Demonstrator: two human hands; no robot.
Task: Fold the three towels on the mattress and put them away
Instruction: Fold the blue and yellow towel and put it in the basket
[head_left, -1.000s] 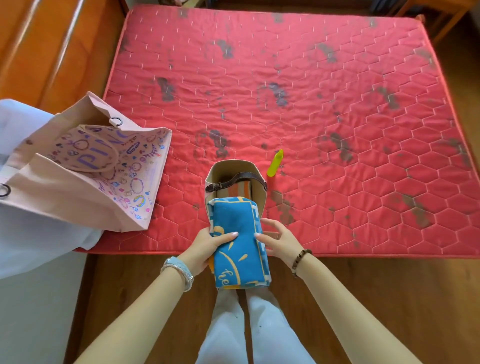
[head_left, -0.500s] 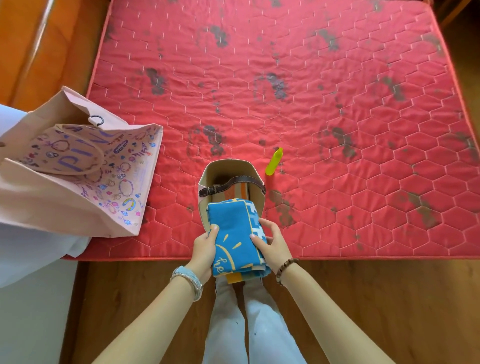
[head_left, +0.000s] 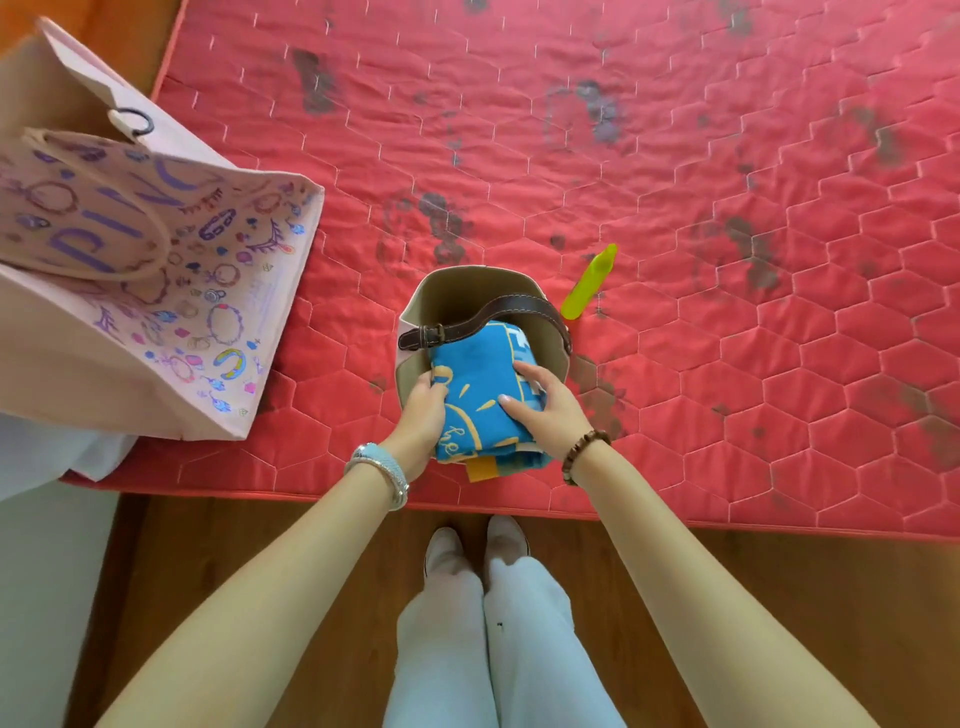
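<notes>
A folded blue towel (head_left: 480, 387) with yellow print sits partly inside a beige bucket bag (head_left: 457, 288) on the red quilted mattress (head_left: 675, 182), its far end under the bag's brown leather strap (head_left: 485, 319). My left hand (head_left: 423, 415) grips the towel's left edge and my right hand (head_left: 545, 408) presses on its right side. An orange edge of another folded cloth (head_left: 480, 470) peeks out beneath the blue towel. The bag's other contents are hidden.
A pink printed tote bag (head_left: 156, 291) lies at the mattress's left edge. A small yellow-green bottle (head_left: 589, 283) lies just right of the bucket bag. Wooden floor (head_left: 779, 597) and my feet are below the mattress's near edge.
Both hands have pushed the blue towel forward, so more of it is now under the strap and inside the bag. The striped towel seen earlier in the bag is now covered.
</notes>
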